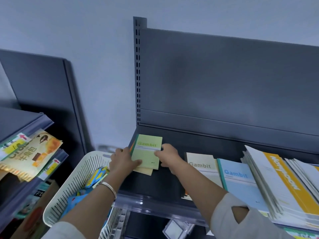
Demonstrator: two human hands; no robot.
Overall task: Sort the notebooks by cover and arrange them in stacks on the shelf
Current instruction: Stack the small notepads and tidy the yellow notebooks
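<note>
i'm watching through the head camera, and both hands are on one book. the left hand (pixel 123 161) grips the spine side of a green paper-covered gambit notebook (pixel 148 152), thumb laid across its near corner. the right hand (pixel 168 156) pinches the opposite edge, fingers curled in and thumb on the cover. so neither hand is spread wide; both are closed on that book.

the notebook lies flat between the two sets of fingers on the dark grey metal shelf (pixel 155 185). it sits on top of a pale yellow notebook (pixel 145 171) whose corner pokes out just under the left thumb. i judge this is a squaring-up of a stack just begun, though the two covers don't look the same colour to me.

just beyond the right hand's knuckles lies a cream gambit notebook (pixel 202 165). touching that one's far side is a light blue gambit notebook (pixel 240 180), then a fanned, untidy pile of white and yellow notebooks (pixel 283 183).

behind the left wrist sits a white slotted plastic basket (pixel 72 185) with blue patterned items (pixel 96 176) in it. i cannot tell whether those are notebooks.

my read is that the sort is at an early stage. a few covers are laid out in a row, the big pile is untouched and mixed, and most of the stacking is left to do.
</note>
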